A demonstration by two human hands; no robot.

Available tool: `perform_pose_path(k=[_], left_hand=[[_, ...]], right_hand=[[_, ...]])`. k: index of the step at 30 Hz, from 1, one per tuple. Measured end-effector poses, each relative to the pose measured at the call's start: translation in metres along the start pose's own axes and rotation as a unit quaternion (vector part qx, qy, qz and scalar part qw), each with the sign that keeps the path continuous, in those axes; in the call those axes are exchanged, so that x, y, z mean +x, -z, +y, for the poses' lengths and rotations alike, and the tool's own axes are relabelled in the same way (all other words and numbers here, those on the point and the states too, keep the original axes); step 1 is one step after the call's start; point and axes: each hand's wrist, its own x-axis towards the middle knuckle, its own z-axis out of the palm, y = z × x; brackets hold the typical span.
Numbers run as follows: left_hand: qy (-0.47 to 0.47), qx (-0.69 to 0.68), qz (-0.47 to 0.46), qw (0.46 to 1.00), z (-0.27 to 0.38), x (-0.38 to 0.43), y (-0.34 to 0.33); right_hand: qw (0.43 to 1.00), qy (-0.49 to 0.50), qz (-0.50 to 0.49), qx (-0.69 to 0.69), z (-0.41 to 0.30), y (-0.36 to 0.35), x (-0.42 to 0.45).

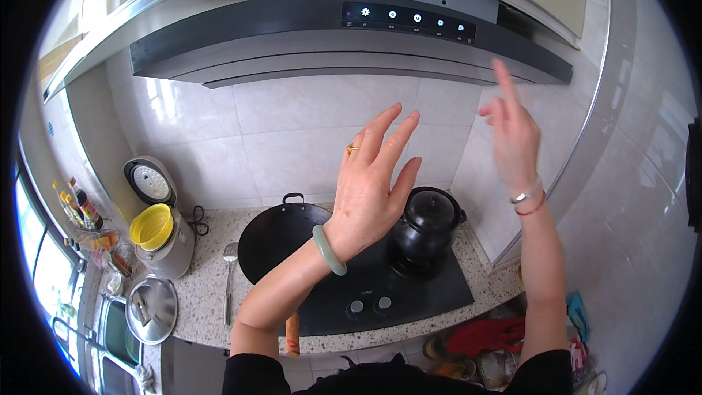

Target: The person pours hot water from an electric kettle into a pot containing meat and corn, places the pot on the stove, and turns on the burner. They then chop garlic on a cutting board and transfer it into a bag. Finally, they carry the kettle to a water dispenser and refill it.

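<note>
My left hand (368,186) is raised above the cooktop with its fingers apart and nothing in it. It wears a gold ring (352,149), and a pale green bangle (328,251) circles the wrist. Higher and to the right, my right hand (513,140) is slightly blurred. Its index finger points up toward the range hood (318,16), whose lit control panel (408,22) shows several icons; the fingertip appears below and right of that panel. Beneath the hands, a black wok (274,238) and a lidded black pot (430,225) stand on the black gas cooktop (384,321).
Left of the wok, a slotted metal spatula (228,280) lies on the speckled counter (200,307). Beyond it are a rice cooker (175,249) with raised lid, a yellow bowl (151,227), a metal lid (152,310) and a sink (118,329). A tiled wall (620,203) bounds the right.
</note>
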Motion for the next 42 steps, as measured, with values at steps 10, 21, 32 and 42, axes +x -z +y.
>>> perform_pose_path(k=[10, 21, 32, 42], left_hand=[[0.031, 0.022, 0.010, 0.999, 0.000, -0.009, 0.024], [0.026, 0.025, -0.004, 0.999, -0.006, -0.011, 0.023], [0.009, 0.016, -0.010, 1.000, -0.016, -0.009, 0.017], [0.002, 0.044, 0.026, 0.999, -0.018, 0.010, 0.012]], right_hand=[[0.985, 0.160, -0.006, -0.063, -0.056, -0.062, 0.044], [0.976, 0.168, -0.051, -0.131, -0.051, -0.083, 0.058], [0.969, 0.190, -0.023, -0.158, -0.051, -0.085, 0.062], [0.975, 0.164, -0.025, -0.150, -0.059, -0.090, 0.060]])
